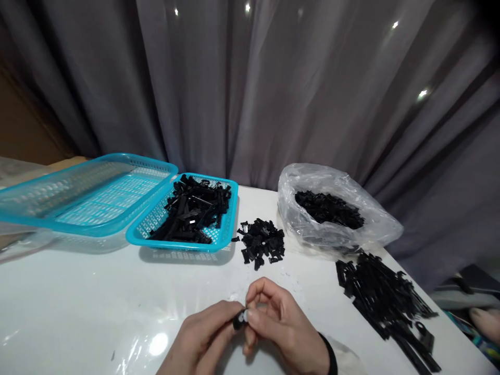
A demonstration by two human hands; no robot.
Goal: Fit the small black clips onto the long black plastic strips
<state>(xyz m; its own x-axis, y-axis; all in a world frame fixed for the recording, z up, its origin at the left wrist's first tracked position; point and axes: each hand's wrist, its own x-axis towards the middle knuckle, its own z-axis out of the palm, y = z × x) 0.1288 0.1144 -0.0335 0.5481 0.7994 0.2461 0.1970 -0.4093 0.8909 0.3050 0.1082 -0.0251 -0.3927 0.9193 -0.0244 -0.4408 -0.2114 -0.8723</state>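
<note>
Near the front middle of the white table, my left hand (203, 333) and my right hand (277, 325) meet, fingers pinched together. Between the left thumb and fingers is a small black plastic piece (237, 320). At its right end shows a small whitish bit (245, 315), which my right thumb and finger touch. Most of the piece is hidden by the fingers, so its exact kind cannot be made out. Just beyond the hands lies a pile of small black plastic pieces (261, 242).
A blue basket (133, 237) holds many black parts; a larger blue basket (89, 229) stands left of it. A clear plastic bag (291, 208) with black pieces sits back right. Long black strips (378, 291) lie along the right edge. A grey curtain (234, 94) hangs behind.
</note>
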